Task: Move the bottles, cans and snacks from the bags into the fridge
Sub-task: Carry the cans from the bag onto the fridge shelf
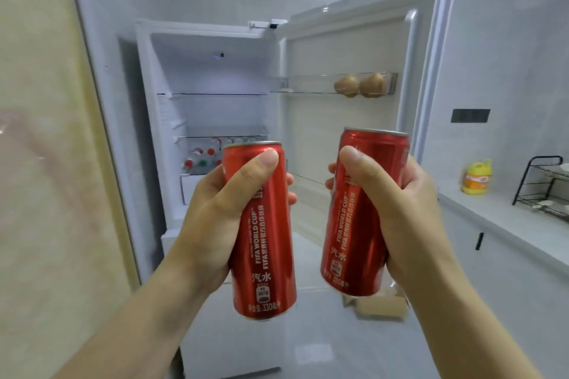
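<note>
Two slim red aluminium cans, left (pixel 261 231) and right (pixel 363 212), upright before open white fridge (pixel 212 77); our left hand (pixel 215 209) and right hand (pixel 400 209) each wrap fingers round one. Step: carrying in. Next likely: shelve them.

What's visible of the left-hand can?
The left-hand can is a tall, slim red drinks can, glossy metal with a silver top rim, white print reading FIFA WORLD CUP, Chinese characters and 330. It is held nearly upright, slightly tilted, in the air before the open fridge. The left hand grips it, thumb across the front, fingertips showing past its right side.
</note>
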A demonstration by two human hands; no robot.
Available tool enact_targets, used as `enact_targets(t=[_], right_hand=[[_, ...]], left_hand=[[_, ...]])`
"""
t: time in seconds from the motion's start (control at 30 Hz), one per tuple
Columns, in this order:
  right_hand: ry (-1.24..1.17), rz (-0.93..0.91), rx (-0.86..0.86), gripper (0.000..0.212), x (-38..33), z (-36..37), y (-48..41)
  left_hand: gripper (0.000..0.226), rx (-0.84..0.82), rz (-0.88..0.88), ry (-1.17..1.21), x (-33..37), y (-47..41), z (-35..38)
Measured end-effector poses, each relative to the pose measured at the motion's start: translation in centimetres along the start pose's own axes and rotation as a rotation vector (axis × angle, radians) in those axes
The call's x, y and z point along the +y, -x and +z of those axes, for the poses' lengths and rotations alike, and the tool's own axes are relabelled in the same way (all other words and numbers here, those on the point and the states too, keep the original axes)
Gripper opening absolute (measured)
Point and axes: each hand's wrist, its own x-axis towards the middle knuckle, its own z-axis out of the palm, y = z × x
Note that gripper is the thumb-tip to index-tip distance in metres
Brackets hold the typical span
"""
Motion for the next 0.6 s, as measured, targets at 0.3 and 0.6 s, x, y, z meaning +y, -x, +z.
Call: enact_targets(t=[0.3,0.6], right_hand=[[-0.053,-0.029,-0.055,0.021,1.5,12.4,0.4],[0.003,0.0,-0.065,0.034,4.0,19.5,-1.7]], left_hand=[[0.043,0.048,0.062,-0.066,2.8,-0.1,-12.5],[0.048,0.07,0.065,-0.012,1.8,-2.9,-19.5]])
